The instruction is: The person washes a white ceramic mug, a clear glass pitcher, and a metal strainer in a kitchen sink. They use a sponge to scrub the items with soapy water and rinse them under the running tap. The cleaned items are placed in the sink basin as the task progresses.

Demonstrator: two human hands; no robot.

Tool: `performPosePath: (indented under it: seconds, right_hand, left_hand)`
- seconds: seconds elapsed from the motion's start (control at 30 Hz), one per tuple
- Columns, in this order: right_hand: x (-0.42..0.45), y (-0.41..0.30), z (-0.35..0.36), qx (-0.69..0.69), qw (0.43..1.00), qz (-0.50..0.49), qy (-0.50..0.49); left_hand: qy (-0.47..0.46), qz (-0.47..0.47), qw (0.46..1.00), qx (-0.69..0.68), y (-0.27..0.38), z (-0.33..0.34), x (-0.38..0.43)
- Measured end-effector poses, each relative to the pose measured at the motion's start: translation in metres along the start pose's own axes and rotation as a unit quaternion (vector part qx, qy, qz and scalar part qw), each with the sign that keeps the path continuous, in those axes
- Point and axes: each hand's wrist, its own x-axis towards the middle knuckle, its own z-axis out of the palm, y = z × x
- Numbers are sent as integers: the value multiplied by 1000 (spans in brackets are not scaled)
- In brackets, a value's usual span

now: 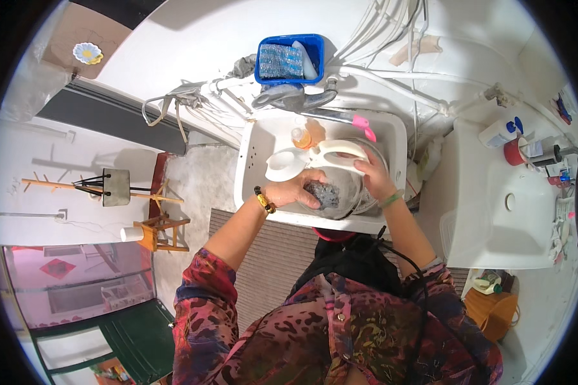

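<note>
In a white sink [250, 144], my left hand [294, 190] presses a dark wire scrubber [323, 192] against a round see-through bowl or lid. My right hand [378, 180] grips the far right edge of this round piece [339, 204], close to the cream handle [342, 150] of a kitchen utensil. A white ladle or scoop [285, 165] lies to the left of that handle. Behind it stands a small bottle with orange liquid [301, 137]. Further round glassy rims show under my right hand; their exact kind is unclear.
Over the sink reaches a faucet [318, 114] with a pink spout end [364, 126]. A blue basket [290, 82] with a silvery-blue scouring pad [282, 61] is above it. A white washbasin [515, 240] stands at the right, and a wooden stool [166, 233] at the left.
</note>
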Motion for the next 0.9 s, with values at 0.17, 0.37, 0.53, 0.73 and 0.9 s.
performPosePath:
  seconds: [0.17,0.37,0.53,0.73,0.9]
  right_hand:
    - [6,-7,9,-48,997,59,16]
    - [14,-7,19,-14,995,71,69]
    - [23,-9,38,-33,994,39,92]
    - [16,-6,44,-209,971,-41,106]
    - [19,-3,52,-173,979,-77,78]
  left_hand:
    - [-5,-13,998,67,-15,-9,0]
    - [119,55,979,156,9,-25,-27]
    - [281,156,938,-130,-13,-49,-42]
    - [396,179,867,-242,-60,-69,-51]
    - [502,229,785,-281,-83,-74,-55]
